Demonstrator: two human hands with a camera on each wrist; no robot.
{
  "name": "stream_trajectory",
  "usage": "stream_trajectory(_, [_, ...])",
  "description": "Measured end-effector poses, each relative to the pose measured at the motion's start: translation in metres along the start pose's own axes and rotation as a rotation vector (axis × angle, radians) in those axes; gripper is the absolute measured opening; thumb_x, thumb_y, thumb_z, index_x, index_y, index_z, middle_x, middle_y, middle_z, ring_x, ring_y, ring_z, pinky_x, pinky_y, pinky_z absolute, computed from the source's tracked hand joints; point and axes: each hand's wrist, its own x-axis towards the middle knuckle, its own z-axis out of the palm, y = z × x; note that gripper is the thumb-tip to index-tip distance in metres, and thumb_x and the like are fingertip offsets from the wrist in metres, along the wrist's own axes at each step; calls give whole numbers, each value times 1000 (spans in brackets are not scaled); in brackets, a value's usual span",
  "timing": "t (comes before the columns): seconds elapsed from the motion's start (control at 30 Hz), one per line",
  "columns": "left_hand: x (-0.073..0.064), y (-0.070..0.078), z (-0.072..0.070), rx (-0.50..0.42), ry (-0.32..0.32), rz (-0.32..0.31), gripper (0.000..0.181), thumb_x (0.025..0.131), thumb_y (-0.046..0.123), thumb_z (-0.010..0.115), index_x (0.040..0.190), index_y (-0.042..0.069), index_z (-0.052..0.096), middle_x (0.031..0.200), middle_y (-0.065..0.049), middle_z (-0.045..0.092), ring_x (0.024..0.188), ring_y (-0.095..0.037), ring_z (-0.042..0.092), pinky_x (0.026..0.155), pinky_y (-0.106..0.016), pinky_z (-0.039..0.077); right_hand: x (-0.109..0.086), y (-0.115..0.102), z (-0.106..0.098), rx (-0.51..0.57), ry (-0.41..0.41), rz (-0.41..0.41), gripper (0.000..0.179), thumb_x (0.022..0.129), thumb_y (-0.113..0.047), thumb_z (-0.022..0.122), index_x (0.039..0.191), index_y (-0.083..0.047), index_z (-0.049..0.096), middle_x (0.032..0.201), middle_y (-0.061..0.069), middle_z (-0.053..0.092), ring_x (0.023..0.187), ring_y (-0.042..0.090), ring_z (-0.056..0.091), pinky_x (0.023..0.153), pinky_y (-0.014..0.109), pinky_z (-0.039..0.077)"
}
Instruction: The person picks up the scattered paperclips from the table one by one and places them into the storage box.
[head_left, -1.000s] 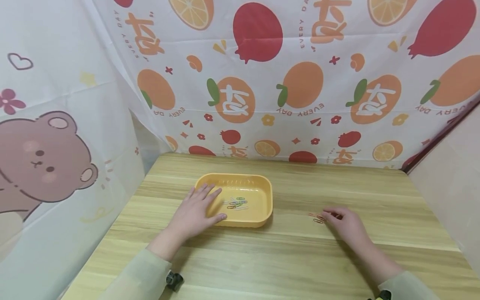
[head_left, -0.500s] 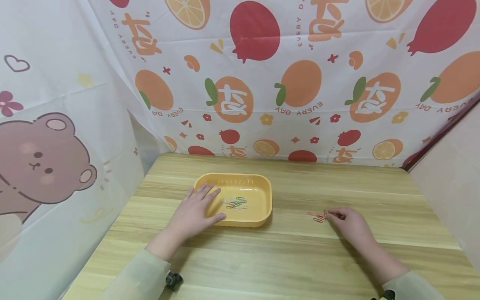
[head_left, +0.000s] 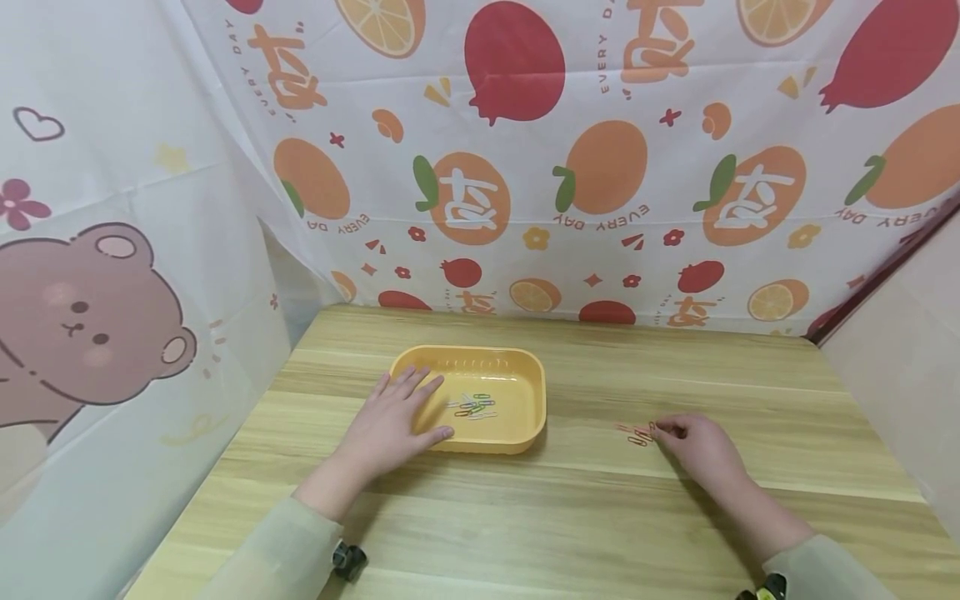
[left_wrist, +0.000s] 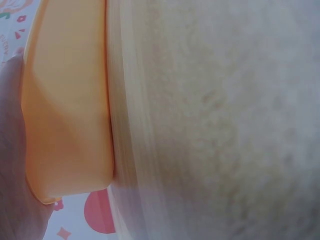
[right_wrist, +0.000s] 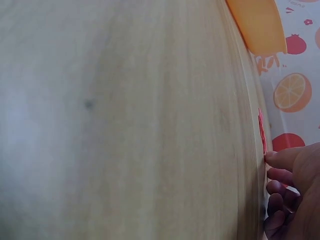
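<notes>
Yellow tray point(head_left: 517, 407): stood upright at the centre of the head view, slightly left of the middle; it reappeared along the left side of the left-wrist view and in the upper right of the right-wrist view.
Clips in tray point(head_left: 474, 407): lay in a loose, overlapping cluster on the tray floor, with white, green, blue and red ones among them.
Left hand point(head_left: 390, 427): rested over the left end of the tray in the head view, open, its fingers spread and fairly straight across the rim, its thumb over the lower edge.
Red clips point(head_left: 640, 437): lay in a small group on the table at the centre right of the head view, well apart from the tray; one at the left of the group looked paler.
Right hand point(head_left: 705, 454): lay just right of that group, fingers bent, fingertips touching the rightmost red clip; whether they pinched it could not be told.
Wooden table point(head_left: 525, 525): filled the lower middle of the head view, its light grain running roughly across.
Sleeves point(head_left: 281, 546): pale, they entered from the bottom edge at left and right, each with a dark wrist device point(head_left: 348, 562).
Fruit-print cloth point(head_left: 525, 275): hung across the top of the head view.
Bear-print cloth point(head_left: 82, 333): hung at the left.
</notes>
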Motion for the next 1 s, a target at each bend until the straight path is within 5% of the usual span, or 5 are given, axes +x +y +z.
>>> stream_trajectory(0.33, [0,-1,0,-4,0,3,84,86,70,59,152,20,43,157,-11,36,148,-33,24,121,-55,6,2,2,-1,22,-16,6,24,94,-27,68,109,-10,77,111,15,72,107,38,64,85,55,52])
stream_trajectory(0.87, [0,-2,1,-1,0,2,85,85,69,61,151,18,44,157,-11,36,148,-32,24,121,-55,6,4,-2,1,-29,7,-25,15,90,-17,71,100,-9,78,91,3,74,80,17,63,69,40,52])
stream_trajectory(1.0, [0,-2,1,-14,1,-1,85,85,69,62,151,18,44,157,-11,36,148,-32,24,121,-55,6,5,-1,1,-29,10,-28,13,90,-14,69,98,-10,78,94,4,74,85,20,65,74,43,54])
